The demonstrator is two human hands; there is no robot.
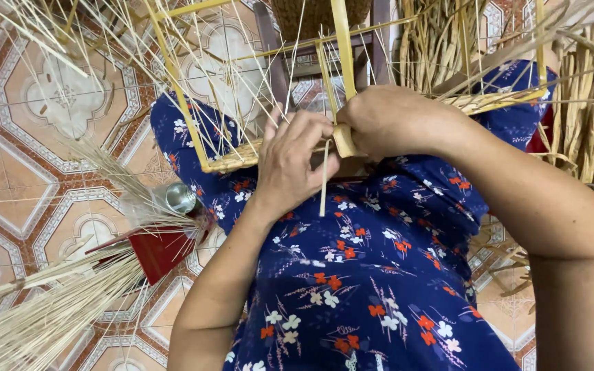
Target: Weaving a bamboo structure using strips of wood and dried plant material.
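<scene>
The patterned tile floor spread under everything, and over the person's lap lay a dark blue flowered garment. Dried reed bundles stood at the far right, and a loose sheaf of pale straw splints fanned across the floor at the lower left, beside a red box and a small metal can.

Above the lap sat the basket frame, a rectangular skeleton of yellow bamboo strips with many thin splints bristling upward from it. A narrow band of weaving already ran along its near bottom rail, so the step in hand looked like the early weaving of the base rows.

The left hand had its fingers curled together, pinching a thin splint whose free end hung down over the lap. The right hand was closed firmly around the foot of a broad upright bamboo stake, steadying it where it met the rail.

In my judgement the next move called for threading that 1 splint past the stake and drawing it snug against the woven band, while the right hand kept the stake from twisting.
</scene>
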